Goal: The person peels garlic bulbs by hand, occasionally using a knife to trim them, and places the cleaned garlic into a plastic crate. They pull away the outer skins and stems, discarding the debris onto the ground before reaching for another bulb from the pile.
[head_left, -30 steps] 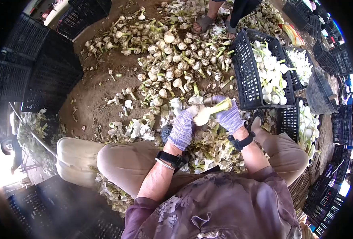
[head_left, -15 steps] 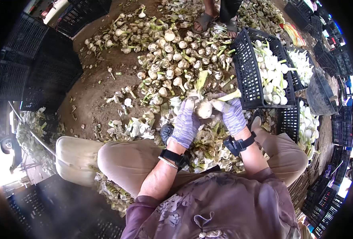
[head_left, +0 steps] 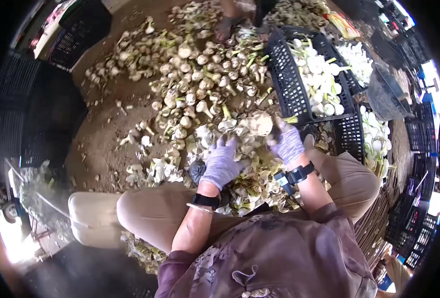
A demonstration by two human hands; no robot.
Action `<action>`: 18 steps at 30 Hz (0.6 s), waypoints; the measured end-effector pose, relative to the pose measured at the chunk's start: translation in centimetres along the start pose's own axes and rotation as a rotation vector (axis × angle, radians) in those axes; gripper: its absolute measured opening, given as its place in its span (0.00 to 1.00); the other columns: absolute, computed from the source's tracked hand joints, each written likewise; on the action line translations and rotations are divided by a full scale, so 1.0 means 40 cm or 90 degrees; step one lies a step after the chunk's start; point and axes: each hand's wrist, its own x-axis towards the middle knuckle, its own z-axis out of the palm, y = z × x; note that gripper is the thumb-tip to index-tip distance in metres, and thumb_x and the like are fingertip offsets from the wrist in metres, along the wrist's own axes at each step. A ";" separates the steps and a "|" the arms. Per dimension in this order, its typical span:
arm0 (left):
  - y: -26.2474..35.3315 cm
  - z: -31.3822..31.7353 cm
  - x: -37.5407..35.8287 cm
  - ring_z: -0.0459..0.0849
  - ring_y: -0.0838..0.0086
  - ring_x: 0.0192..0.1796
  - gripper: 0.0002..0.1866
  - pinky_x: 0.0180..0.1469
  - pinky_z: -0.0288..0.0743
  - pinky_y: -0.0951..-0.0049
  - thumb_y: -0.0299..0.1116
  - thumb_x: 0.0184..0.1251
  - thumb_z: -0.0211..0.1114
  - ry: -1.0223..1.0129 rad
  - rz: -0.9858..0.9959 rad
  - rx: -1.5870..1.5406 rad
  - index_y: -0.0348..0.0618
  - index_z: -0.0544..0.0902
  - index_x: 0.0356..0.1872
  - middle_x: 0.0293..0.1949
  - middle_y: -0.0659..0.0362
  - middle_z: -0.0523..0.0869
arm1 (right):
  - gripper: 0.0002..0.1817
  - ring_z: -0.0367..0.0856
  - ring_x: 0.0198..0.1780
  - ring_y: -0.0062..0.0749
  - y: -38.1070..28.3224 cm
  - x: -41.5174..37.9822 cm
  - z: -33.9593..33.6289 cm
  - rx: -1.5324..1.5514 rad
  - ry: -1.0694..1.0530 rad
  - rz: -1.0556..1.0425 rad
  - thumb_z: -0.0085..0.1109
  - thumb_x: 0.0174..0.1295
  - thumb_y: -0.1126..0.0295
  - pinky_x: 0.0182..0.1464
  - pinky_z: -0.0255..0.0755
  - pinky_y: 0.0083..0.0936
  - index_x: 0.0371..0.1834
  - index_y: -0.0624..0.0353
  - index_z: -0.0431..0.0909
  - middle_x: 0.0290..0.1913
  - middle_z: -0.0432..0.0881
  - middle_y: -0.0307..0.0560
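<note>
My left hand [head_left: 221, 163], in a pale purple knit glove, is empty with its fingers apart above papery garlic skins [head_left: 200, 134]. My right hand [head_left: 287, 142], gloved alike, grips a garlic bulb [head_left: 259, 124] near its stem. The bulb points left, and the green stem end sticks out past my fingers on the right. Motion blurs the bulb and fingertips. Beyond my hands lies a heap of untrimmed garlic bulbs [head_left: 200, 74] with dirty skins. A dark round bundle [head_left: 197, 170] lies beside my left wrist.
A black crate [head_left: 287, 82] of cleaned white garlic stands front right, with more filled crates beside it. A dark bucket [head_left: 386, 94] is farther right. Stacked black crates [head_left: 46, 109] line the left. Another person's foot [head_left: 223, 30] is at the far side of the heap.
Both hands held the bulb before. My left hand has let go and moved down and left, its fingers now spread. The bulb stays in my right hand. The whole view has shifted slightly.
</note>
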 end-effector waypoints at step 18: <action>0.057 0.061 0.121 0.76 0.68 0.48 0.33 0.55 0.69 0.58 0.64 0.57 0.56 -0.198 -0.071 -1.271 0.47 0.73 0.52 0.47 0.61 0.78 | 0.09 0.81 0.30 0.32 -0.713 -0.313 -0.613 -0.860 0.631 -0.429 0.53 0.54 0.74 0.36 0.73 0.30 0.34 0.61 0.83 0.28 0.83 0.48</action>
